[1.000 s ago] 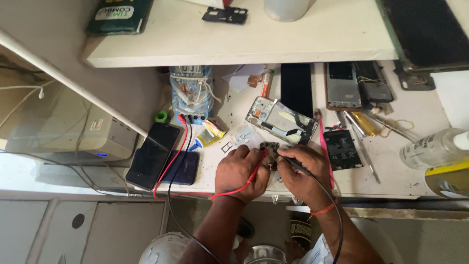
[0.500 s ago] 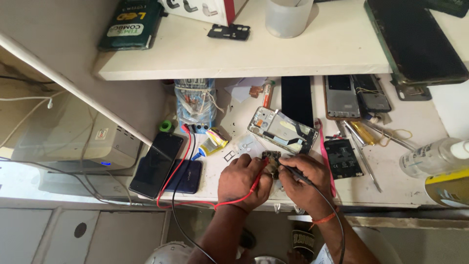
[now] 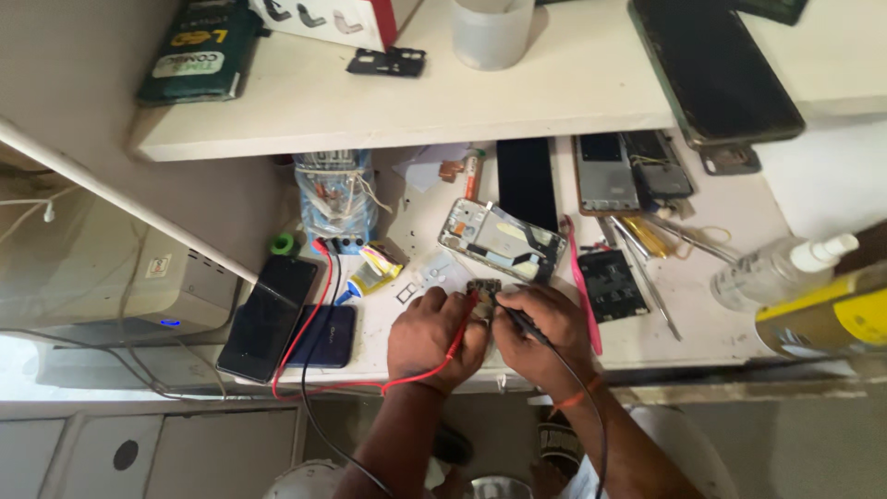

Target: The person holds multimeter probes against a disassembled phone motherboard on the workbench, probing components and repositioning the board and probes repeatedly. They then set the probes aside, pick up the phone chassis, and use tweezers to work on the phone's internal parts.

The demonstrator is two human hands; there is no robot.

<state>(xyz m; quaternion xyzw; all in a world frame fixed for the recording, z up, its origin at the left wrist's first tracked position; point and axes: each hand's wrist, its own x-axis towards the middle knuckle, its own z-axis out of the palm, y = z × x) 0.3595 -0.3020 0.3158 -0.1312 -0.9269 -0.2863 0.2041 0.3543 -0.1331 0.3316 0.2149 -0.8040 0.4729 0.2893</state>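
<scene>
At the centre of the frame, low down, we see a small circuit board (image 3: 484,294) on the white bench (image 3: 702,305), pinched between both hands. Our left hand (image 3: 432,334) holds the red probe (image 3: 462,325) on it, closed around it; our right hand (image 3: 543,331) grips the black probe (image 3: 514,316). Since a second ago the hands barely shifted — the probing goes on. An opened phone (image 3: 504,240) lies just above.

Opened phone (image 3: 502,241) behind circuit board (image 3: 482,293) (touching?)
</scene>
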